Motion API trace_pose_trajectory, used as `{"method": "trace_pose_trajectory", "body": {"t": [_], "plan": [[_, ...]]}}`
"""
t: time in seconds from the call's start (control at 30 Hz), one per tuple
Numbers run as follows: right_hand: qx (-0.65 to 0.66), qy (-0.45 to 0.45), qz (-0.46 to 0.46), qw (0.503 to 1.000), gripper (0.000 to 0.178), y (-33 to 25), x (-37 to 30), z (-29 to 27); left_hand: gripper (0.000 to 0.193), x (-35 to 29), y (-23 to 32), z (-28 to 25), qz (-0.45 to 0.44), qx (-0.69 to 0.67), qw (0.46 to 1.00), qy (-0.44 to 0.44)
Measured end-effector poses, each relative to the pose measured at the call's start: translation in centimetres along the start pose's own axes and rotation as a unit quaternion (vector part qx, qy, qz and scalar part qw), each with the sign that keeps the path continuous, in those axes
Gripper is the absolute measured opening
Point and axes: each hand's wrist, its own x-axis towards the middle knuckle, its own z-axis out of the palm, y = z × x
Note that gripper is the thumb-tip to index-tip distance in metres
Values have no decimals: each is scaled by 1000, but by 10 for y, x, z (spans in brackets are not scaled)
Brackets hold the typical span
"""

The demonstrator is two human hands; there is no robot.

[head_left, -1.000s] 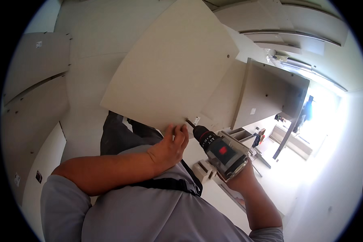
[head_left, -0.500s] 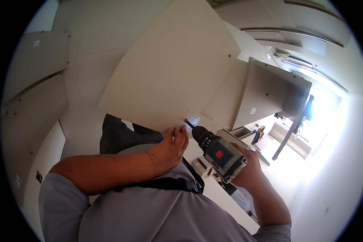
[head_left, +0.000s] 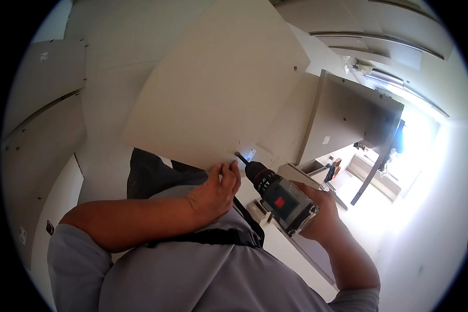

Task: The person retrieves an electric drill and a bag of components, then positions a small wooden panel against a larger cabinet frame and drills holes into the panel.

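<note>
My right hand [head_left: 322,210] is wrapped round a dark grey cordless drill [head_left: 281,200] with a red patch on its body. Its bit [head_left: 241,156] points up and left, the tip at the near right part of a large pale board [head_left: 218,88]. A small bright patch of light [head_left: 250,154] shows on the board beside the bit. With fingers bent and close together, my left hand [head_left: 218,190] grips the board's near edge, just left of the bit. The left thumb is hidden, and so is most of the drill's handle.
To the right stands a grey-brown cabinet panel [head_left: 343,119], with an open box-like drawer [head_left: 312,167] below it. More large panels [head_left: 47,119] are at the left, and long boards [head_left: 379,44] lie at the far right. A bright window area [head_left: 421,151] glares beyond.
The view has shifted slightly. The drill keeps its place against the board with its bit tip at the same spot, and my left hand stays at the board's edge.
</note>
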Motion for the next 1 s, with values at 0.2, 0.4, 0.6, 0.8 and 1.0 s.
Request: {"method": "trace_pose_trajectory", "body": {"t": [0.2, 0.4, 0.6, 0.8, 1.0], "plan": [[3, -32, 51, 998, 69, 0, -1, -3, 42, 1, -1, 1, -9, -19, 1000, 11], [-20, -31, 23, 999, 72, 0, 1, -7, 42, 2, -2, -1, -11, -29, 999, 9], [-68, -44, 38, 996, 72, -8, 4, -9, 42, 1, -5, 0, -9, -37, 999, 16], [-57, -54, 46, 996, 68, -2, 8, -11, 42, 0, -6, -2, -1, -33, 999, 10], [-75, -20, -7, 997, 65, 2, 8, -3, 42, 1, -8, -1, -4, -39, 999, 12]]}}
